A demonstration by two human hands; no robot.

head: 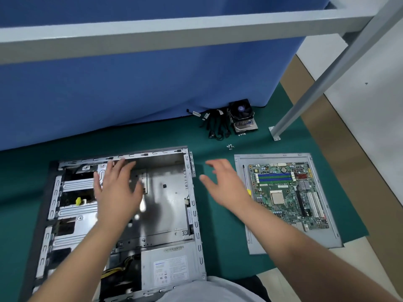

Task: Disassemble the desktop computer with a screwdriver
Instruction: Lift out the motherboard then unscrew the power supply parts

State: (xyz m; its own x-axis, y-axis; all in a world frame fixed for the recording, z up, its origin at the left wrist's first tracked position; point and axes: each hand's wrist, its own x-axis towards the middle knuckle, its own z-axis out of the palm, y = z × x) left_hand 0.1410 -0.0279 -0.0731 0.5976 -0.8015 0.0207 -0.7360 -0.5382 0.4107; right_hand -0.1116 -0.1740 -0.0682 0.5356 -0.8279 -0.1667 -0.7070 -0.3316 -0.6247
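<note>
The computer case lies open and mostly gutted under the spread, empty fingers of the left hand, its power supply still mounted, while right of the right hand's loose fingers (holding nothing) lie motherboard, screwdriver and, beyond, screws.

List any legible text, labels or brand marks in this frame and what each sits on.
None can be quoted with confidence.
Power supply label: a blue logo and rows of small print, too blurred to read.
Barcode sticker on the case rim: too small to read.
Motherboard: silkscreen markings and chip print, too small to read.
CPU cooler fan: round hub sticker, unreadable.
Tags on the cable bundle: white, unreadable.
</note>
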